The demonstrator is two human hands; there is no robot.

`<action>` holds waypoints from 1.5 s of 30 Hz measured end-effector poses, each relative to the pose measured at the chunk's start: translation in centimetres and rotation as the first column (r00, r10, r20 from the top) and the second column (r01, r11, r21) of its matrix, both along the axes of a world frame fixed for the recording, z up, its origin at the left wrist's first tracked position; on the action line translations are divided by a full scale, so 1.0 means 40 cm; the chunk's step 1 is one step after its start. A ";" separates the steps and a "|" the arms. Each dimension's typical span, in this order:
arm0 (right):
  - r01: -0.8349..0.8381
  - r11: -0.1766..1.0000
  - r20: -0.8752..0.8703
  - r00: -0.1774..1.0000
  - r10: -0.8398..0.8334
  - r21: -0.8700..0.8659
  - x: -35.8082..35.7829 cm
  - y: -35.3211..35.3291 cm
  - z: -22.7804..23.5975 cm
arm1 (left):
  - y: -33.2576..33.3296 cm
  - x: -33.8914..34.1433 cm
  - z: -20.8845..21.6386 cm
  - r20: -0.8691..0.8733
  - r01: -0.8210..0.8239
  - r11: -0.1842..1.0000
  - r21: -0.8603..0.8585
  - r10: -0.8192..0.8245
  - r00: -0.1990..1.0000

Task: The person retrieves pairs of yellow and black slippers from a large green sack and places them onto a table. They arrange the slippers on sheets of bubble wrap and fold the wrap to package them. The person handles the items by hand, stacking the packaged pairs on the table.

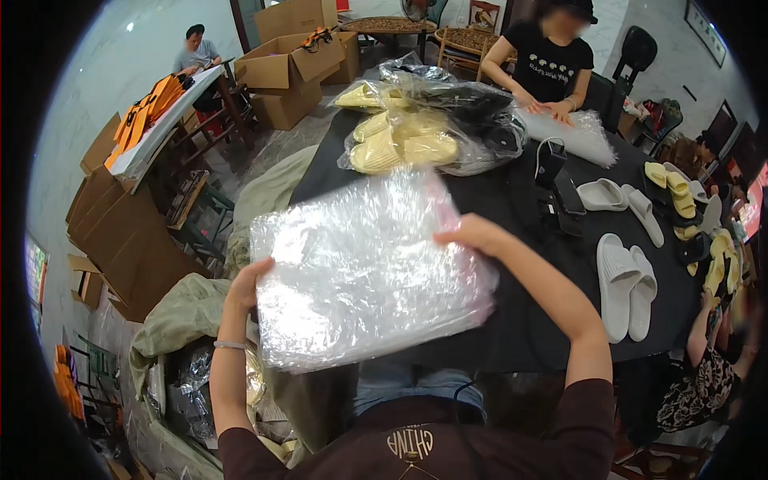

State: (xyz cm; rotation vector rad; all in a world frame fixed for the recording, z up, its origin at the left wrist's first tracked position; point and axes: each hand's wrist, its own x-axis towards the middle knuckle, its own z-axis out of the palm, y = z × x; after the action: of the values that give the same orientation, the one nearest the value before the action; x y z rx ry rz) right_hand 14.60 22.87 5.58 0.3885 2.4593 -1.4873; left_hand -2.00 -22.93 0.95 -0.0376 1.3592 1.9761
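- Clear plastic (360, 276): left hand (250, 282) and right hand (474, 234) hold its sides.
- Yellow slippers (379, 152) look bagged already.
- White slippers (614, 284) lie bare, not bagged yet.

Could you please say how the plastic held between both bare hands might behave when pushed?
The held plastic is probably slippery, given its glossy glare. Its film likely crinkles easily, judging by the wrinkles. Looking fairly flat between the left hand and right hand, it may sag little.

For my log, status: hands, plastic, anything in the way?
Left hand, right hand: gripping clear plastic stack by opposite sides. Possible obstacle beyond: bagged slippers on black table.
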 end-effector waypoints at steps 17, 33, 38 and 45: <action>0.292 0.723 0.251 0.953 -0.168 -0.626 -0.020 -0.059 -0.060 | -0.065 0.036 -0.017 -0.167 -0.131 0.969 -0.209 0.096 0.981; 0.376 0.921 -0.531 0.764 -0.368 -0.099 0.383 0.001 0.294 | 0.032 -0.134 0.139 -0.720 -0.047 0.972 0.232 0.204 0.663; 0.389 0.920 -0.491 0.796 -0.354 -0.032 0.365 0.041 0.144 | 0.239 -0.026 0.142 -0.784 -0.063 0.996 -0.059 -0.007 0.620; 0.391 0.920 -0.485 0.807 -0.339 0.008 0.312 0.056 0.101 | 0.215 -0.071 0.066 -0.730 0.017 0.994 0.111 0.070 0.680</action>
State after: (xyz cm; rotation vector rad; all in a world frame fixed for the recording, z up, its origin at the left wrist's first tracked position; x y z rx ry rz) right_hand 27.10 25.10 9.62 0.6135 2.9946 -1.7801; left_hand -4.84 -14.33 3.58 0.8973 1.7220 2.1798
